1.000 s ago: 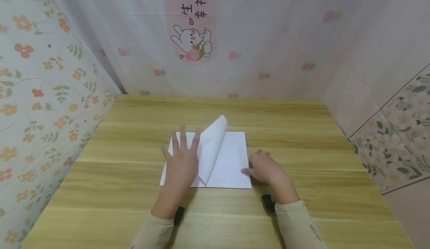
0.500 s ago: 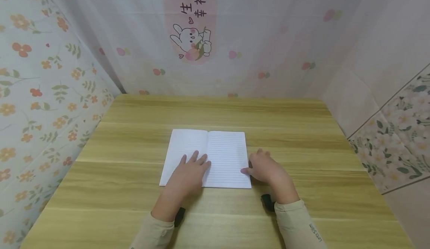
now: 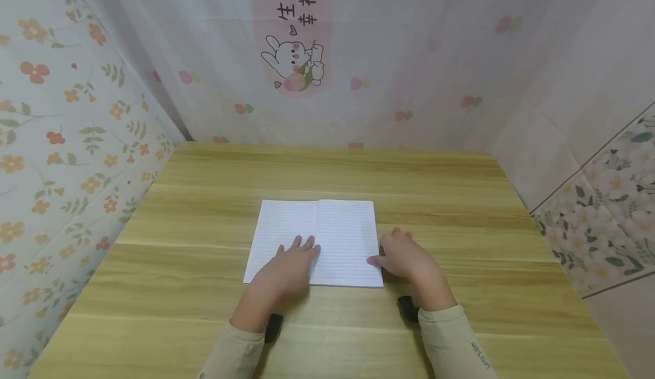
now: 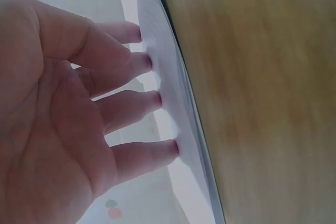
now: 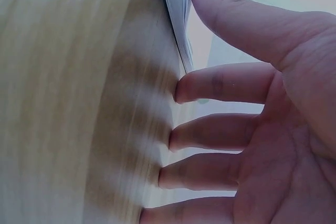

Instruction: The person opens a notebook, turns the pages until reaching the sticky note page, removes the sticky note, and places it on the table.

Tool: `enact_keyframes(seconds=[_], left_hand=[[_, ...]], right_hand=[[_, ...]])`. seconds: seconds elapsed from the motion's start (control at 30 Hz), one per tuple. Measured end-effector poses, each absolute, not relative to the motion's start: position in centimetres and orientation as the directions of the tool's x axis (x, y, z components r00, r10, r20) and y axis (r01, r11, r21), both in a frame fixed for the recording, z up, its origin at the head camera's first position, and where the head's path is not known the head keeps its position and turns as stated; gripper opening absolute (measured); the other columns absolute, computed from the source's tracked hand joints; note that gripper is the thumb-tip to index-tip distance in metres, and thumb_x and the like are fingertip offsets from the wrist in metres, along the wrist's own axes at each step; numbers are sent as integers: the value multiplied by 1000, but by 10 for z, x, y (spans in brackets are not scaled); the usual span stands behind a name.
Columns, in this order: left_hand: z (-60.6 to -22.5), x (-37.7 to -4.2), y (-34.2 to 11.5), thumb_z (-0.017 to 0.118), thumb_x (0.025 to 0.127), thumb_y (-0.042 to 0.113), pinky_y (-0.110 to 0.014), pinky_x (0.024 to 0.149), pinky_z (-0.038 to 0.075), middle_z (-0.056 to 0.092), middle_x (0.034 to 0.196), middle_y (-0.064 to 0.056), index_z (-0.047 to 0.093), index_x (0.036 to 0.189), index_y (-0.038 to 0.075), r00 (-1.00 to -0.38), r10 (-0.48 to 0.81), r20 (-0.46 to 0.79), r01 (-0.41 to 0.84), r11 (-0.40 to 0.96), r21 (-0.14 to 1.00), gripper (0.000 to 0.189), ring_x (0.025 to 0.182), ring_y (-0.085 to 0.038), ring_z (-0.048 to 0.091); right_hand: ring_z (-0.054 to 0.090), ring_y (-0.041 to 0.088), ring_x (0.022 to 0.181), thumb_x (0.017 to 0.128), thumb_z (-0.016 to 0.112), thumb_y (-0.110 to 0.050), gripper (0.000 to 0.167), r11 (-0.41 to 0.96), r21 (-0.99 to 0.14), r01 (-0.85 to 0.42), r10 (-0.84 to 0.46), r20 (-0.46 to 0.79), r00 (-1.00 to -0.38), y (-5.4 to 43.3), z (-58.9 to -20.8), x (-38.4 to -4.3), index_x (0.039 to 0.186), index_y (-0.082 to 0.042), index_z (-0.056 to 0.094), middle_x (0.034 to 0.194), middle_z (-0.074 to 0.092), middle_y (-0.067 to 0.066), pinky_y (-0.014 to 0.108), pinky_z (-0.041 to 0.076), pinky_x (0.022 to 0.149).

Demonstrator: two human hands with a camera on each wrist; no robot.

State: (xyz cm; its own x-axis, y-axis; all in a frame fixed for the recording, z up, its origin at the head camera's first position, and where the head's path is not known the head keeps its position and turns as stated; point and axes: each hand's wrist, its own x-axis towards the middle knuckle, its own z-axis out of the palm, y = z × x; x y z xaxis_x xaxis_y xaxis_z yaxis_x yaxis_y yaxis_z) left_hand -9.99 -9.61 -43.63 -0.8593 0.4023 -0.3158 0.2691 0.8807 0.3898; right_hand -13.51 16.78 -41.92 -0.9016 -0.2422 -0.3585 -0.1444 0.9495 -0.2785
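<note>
An open notebook point(image 3: 345, 237) with white lined pages lies flat on the wooden table. My left hand point(image 3: 286, 271) rests over the lower part of its left page, the fingers reaching toward the spine. In the left wrist view, that hand's spread fingertips point(image 4: 169, 149) press on the paper point(image 4: 165, 66). My right hand point(image 3: 404, 254) is at the notebook's right edge. Its thumb point(image 5: 231, 11) rests on the page's margin, while the other fingers point(image 5: 210, 129) stand on the table beside the notebook in the right wrist view. Neither hand grips anything.
The wooden table point(image 3: 435, 197) reaches back to a pale printed curtain point(image 3: 389, 55). Floral sheeting point(image 3: 66, 169) hangs at the left and more patterned covering point(image 3: 604, 208) at the right. Small black devices point(image 3: 273, 328) sit under the wrists, near the beige sleeves point(image 3: 450, 339).
A raised page has come down flat onto the left side. My left hand, earlier spread higher over the left page, now lies lower, its fingers near the spine. The right hand has stayed put.
</note>
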Motion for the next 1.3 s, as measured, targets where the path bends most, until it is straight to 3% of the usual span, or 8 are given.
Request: enact_keyframes(seconds=[0.4,0.87,1.07,1.2,1.3], left_hand=[[-428,-99,-90,43,107,11,-72,126,27,35,173,-18,48,158,5,-867,385,-317,242,880,408,52,163,-45,27],[-432,-99,-88,48,109,19,-73,125,29,37,172,-17,50,157,4,-873,375,-313,253,895,368,51,161,-45,30],[-432,-101,-87,51,110,41,-75,121,33,43,168,-22,54,153,0,-879,392,-272,277,883,378,59,158,-50,35],[-433,-102,-86,60,101,64,-75,121,33,43,167,-24,54,152,-1,-883,379,-278,262,888,379,83,157,-51,35],[-436,-101,-84,64,95,72,-76,121,32,41,168,-25,50,155,-1,-886,367,-284,250,892,376,96,158,-51,34]], right_hand=[[44,72,135,99,77,-31,34,949,-283,-138,-238,-358,-903,169,-421,-136,97,2,71,118,62,32,73,46,107],[42,73,137,99,77,-32,35,949,-288,-129,-233,-368,-900,168,-420,-134,99,3,72,122,62,34,76,42,111],[45,72,135,98,77,-38,44,954,-264,-144,-236,-358,-904,167,-421,-136,102,5,72,128,62,39,74,45,110],[48,70,132,97,77,-41,45,950,-276,-143,-237,-343,-909,165,-423,-137,96,3,72,126,63,39,73,48,106],[47,73,132,97,77,-43,45,948,-286,-138,-234,-335,-913,164,-425,-138,89,1,71,129,63,43,75,48,105]])
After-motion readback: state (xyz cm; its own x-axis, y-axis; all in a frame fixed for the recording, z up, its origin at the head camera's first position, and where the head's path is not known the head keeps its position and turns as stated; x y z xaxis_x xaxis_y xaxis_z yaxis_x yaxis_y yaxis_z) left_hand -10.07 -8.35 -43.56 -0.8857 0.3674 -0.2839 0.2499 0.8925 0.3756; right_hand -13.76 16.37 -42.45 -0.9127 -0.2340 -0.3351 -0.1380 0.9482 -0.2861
